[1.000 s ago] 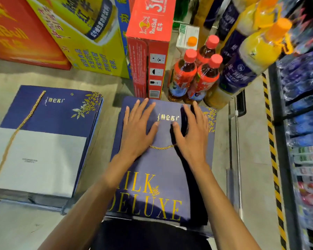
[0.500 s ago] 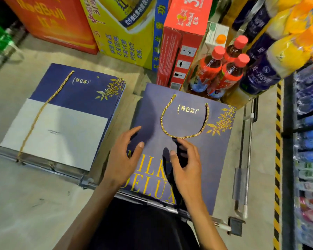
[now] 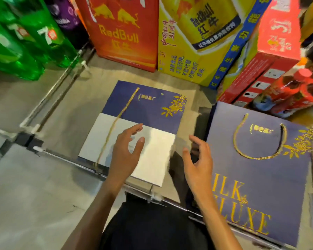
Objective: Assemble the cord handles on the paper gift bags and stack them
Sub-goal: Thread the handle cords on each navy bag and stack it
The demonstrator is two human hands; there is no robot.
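Observation:
A flat blue gift bag [image 3: 257, 181] with gold lettering lies at the right, its gold cord handle [image 3: 258, 156] looped on top. To its left lies a stack of flat blue-and-white bags [image 3: 146, 112] with a loose gold cord [image 3: 116, 121] stretched across it. My left hand [image 3: 126, 156] hovers over the white part of that stack, fingers spread and relaxed, holding nothing. My right hand [image 3: 199, 159] hangs between the stack and the finished bag, fingers loosely curved and empty.
Red and yellow Red Bull cartons [image 3: 126, 31] stand behind the bags. Green soda bottles [image 3: 22, 44] are at the far left, red-capped tea bottles [image 3: 296, 91] at the right. A metal rail [image 3: 58, 87] borders the cardboard-lined platform on the left and front.
Both hands have left the finished bag and moved left toward the blue-and-white stack. The view has swung left, so the finished bag now sits at the right.

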